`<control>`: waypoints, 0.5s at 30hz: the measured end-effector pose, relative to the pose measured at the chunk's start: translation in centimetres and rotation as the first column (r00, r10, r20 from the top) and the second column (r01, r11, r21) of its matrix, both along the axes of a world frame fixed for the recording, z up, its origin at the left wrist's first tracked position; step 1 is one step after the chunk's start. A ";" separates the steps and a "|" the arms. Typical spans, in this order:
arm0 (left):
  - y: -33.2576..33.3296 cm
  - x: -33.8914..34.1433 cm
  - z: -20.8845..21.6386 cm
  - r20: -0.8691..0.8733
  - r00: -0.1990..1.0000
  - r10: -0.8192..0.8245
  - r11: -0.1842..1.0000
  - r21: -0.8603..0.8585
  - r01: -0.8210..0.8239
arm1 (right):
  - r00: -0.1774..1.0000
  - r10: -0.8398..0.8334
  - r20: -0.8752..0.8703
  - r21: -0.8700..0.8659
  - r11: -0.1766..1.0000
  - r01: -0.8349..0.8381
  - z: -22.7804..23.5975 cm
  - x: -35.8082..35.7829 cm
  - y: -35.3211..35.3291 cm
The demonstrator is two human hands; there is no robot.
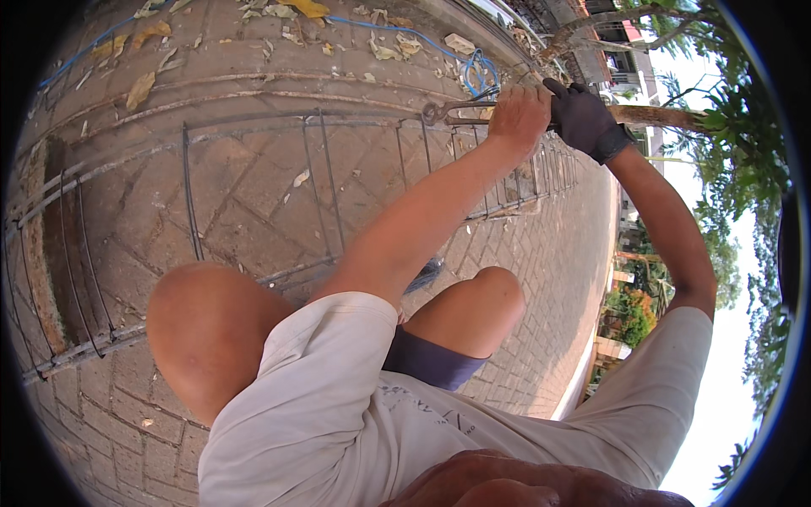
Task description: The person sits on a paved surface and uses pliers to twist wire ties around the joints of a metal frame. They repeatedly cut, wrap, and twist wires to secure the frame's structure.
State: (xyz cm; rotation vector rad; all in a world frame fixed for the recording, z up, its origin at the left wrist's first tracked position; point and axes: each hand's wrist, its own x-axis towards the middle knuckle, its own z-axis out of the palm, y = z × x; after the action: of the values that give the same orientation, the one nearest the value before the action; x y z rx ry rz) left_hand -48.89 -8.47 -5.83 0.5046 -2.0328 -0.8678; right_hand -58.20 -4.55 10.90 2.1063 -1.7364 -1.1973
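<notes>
Both my arms stretch out over a long cage of thin steel bars and wire stirrups (321,182) lying on the paving. My bare left hand (518,117) is closed round the handles of rusty end-cutting pincers (463,107). The round head of the tool points left, close to a bar of the cage; whether its jaws grip a wire is too small to tell. Right against the left hand, my right hand (583,122) in a dark glove has its fingers curled at the handle ends, which it mostly hides.
A rough block (38,245) props the cage at the left. Blue cord (372,24) runs along the far side into a loose coil (481,74). Dry leaves (141,89) litter the paving. My bent knees (211,334) are beside the cage; a tree trunk (659,117) rises beyond my hands.
</notes>
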 end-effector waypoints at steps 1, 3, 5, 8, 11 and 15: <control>0.9 0.2 -0.1 -0.058 0.992 0.109 0.992 -0.052 -0.112 | 0.997 -0.073 0.037 0.017 0.997 0.072 0.1 -0.1 -0.2; 1.7 0.4 0.0 -0.030 0.997 0.072 0.997 -0.033 -0.073 | 0.953 -0.302 0.036 0.186 0.939 0.290 0.2 -0.1 -1.1; 1.2 0.5 0.3 0.089 0.979 -0.185 0.978 0.118 0.174 | 0.762 -0.646 0.036 0.312 0.732 0.606 0.6 0.2 -1.9; -0.9 0.6 0.7 0.125 0.943 -0.309 0.950 0.081 0.300 | 0.174 -0.980 0.097 0.421 0.199 0.885 2.0 1.3 -3.0; -3.1 0.4 1.1 0.091 0.943 -0.321 0.944 0.117 0.310 | 0.517 -0.755 0.404 0.102 0.599 0.795 3.0 3.5 -3.2; -5.7 -0.6 1.2 0.104 0.882 -0.460 0.876 0.216 0.432 | 0.962 0.158 -0.224 -0.161 0.967 -0.197 3.2 5.5 -0.8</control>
State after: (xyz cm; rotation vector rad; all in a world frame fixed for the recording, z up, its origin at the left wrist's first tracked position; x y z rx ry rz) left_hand -49.47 -14.15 -4.64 0.1992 -2.2638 -1.3440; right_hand -52.67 -5.34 14.08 1.9078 -1.4699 -1.1188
